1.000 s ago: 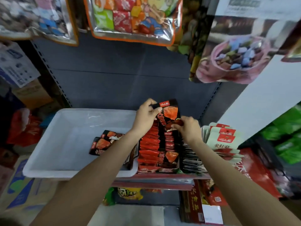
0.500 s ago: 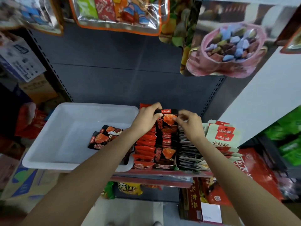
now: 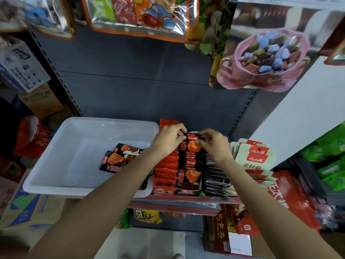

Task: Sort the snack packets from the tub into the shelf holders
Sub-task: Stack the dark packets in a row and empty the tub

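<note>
A white plastic tub sits on the shelf at the left, with a few black-and-orange snack packets lying in it. To its right stand rows of packets in holders: a red row, a black row, a grey row and a cream row. My left hand and my right hand both pinch the top edge of one black packet, which stands upright at the back of the black row.
Large candy bags hang overhead, and a pink printed bag hangs at the upper right. A white side panel bounds the shelf on the right. Cardboard boxes are stacked at the left. More packets fill the shelf below.
Both hands have lowered the black packet from above the row down into the back of the black row. The camera view has tilted slightly.
</note>
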Demonstrator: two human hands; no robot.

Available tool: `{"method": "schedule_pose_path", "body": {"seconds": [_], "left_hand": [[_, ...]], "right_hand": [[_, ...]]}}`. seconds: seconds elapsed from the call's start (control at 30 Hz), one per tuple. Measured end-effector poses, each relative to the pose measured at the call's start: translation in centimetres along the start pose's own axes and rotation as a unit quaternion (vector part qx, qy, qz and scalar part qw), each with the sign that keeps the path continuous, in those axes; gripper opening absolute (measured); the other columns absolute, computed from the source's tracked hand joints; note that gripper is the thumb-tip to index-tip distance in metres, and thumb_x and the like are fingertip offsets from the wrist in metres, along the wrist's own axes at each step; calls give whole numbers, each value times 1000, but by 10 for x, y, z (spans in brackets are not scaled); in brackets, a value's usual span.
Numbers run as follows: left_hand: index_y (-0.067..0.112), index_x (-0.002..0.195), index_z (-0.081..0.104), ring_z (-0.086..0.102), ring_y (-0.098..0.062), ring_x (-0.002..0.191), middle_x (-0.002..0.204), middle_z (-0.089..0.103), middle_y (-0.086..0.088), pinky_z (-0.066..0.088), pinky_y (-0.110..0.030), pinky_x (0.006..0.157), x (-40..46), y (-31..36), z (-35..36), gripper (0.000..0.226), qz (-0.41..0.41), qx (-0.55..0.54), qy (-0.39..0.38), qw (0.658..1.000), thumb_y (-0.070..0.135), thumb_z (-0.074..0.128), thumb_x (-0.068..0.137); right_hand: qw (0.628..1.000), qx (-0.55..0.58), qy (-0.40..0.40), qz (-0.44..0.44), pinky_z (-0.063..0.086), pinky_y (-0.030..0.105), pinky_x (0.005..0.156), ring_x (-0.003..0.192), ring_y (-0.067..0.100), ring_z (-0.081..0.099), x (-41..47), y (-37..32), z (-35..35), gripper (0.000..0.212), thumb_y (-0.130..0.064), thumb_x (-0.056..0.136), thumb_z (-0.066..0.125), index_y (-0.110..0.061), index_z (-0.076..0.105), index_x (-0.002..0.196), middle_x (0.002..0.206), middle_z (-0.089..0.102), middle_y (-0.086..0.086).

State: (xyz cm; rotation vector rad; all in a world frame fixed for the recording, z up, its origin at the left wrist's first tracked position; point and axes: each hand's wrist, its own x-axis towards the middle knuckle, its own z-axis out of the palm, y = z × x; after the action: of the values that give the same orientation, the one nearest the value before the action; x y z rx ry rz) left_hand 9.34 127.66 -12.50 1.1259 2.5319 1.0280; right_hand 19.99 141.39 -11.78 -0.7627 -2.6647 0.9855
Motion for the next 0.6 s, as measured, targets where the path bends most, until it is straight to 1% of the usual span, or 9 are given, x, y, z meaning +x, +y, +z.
{"method": "schedule_pose_path", "body": {"seconds": [0.07, 0.13, 0.2, 0.27, 0.37, 0.43, 0.5, 0.57, 0.6], "left_hand": [[16, 103, 63, 61, -11, 85, 95, 62, 5, 54, -35, 80, -6, -10, -6, 16, -2, -21, 29, 999, 17, 64, 87], [16, 101, 63, 61, -11, 87, 97, 63, 3, 53, -34, 82, -14, -25, -13, 16, -21, -34, 44, 998, 17, 66, 86], [16, 100, 63, 61, -12, 88, 97, 64, 1, 52, -34, 84, -25, -43, -22, 15, -50, -40, 45, 997, 15, 66, 85], [14, 98, 64, 60, -15, 90, 98, 65, -1, 51, -34, 85, -37, -64, -30, 15, -88, -47, 44, 994, 10, 64, 84], [12, 96, 64, 62, -19, 89, 98, 66, -7, 51, -31, 83, -56, -100, -43, 17, -143, -44, 48, 988, 2, 60, 82], [11, 91, 65, 63, -23, 89, 96, 67, -9, 50, -27, 80, -69, -126, -50, 17, -188, -46, 59, 979, -2, 56, 84], [2, 93, 66, 62, -28, 93, 98, 66, -13, 50, -24, 79, -80, -151, -54, 14, -251, -62, 54, 965, -3, 55, 86], [-4, 103, 65, 60, -34, 103, 110, 64, -20, 47, -35, 90, -89, -176, -58, 18, -277, -59, 15, 959, 1, 58, 88], [-2, 111, 63, 58, -35, 107, 117, 62, -19, 46, -36, 92, -92, -186, -59, 23, -284, -41, -18, 958, 5, 56, 90]], "right_hand": [[998, -27, 23, -54, 38, 21, 85, 103, 20, 55, -2, -9, 5, 28, -16, 84, 68, -12, 64, 112, 108, 62, 7], [987, -91, 43, -121, 40, 29, 90, 107, 26, 50, -5, -23, 13, 28, -14, 85, 65, -11, 64, 113, 110, 60, 10], [965, -152, 57, -207, 47, 40, 86, 100, 30, 54, -7, -41, 26, 27, -11, 81, 67, -10, 66, 108, 104, 62, 10], [950, -181, 31, -252, 51, 44, 81, 97, 32, 56, -11, -60, 46, 28, -9, 79, 67, -7, 66, 107, 103, 63, 10], [949, -177, -60, -253, 47, 43, 89, 106, 31, 52, -13, -91, 81, 33, -10, 84, 60, -8, 61, 117, 114, 59, 11], [943, -197, -125, -236, 44, 38, 96, 118, 27, 47, -13, -107, 106, 40, -15, 88, 57, -12, 53, 128, 124, 52, 9], [927, -240, -176, -227, 40, 38, 97, 121, 28, 44, -11, -120, 132, 47, -16, 90, 53, -14, 43, 136, 129, 48, 10], [912, -275, -215, -217, 39, 39, 96, 122, 30, 43, -10, -130, 160, 53, -15, 90, 51, -15, 35, 141, 131, 46, 12], [905, -290, -233, -205, 40, 41, 96, 123, 31, 43, -8, -132, 174, 55, -16, 90, 51, -16, 32, 142, 133, 45, 13]]}}
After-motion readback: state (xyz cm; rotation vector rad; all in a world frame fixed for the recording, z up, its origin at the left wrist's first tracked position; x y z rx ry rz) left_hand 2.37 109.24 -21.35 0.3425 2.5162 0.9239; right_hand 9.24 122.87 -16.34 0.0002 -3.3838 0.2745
